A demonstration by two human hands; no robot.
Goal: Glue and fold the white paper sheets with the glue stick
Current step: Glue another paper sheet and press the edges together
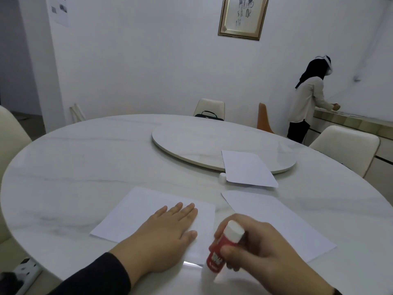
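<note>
A white paper sheet (136, 211) lies near the front of the round table (85, 158). My left hand (163, 235) rests flat on it, fingers straight. My right hand (261, 248) grips a red and white glue stick (223, 245), tilted, its lower end down near the sheet's front right corner. A second white sheet (285, 222) lies to the right, partly under my right hand. A third sheet (246, 169) lies farther back, overlapping the turntable's edge. A small white cap (222, 178) stands beside that sheet.
A round marble turntable (191, 141) sits in the table's middle. Cream chairs (348, 147) stand around, one (209, 107) with a black bag (209, 116). A person (308, 103) stands at a counter far right. A power strip (25, 271) lies on the floor at left.
</note>
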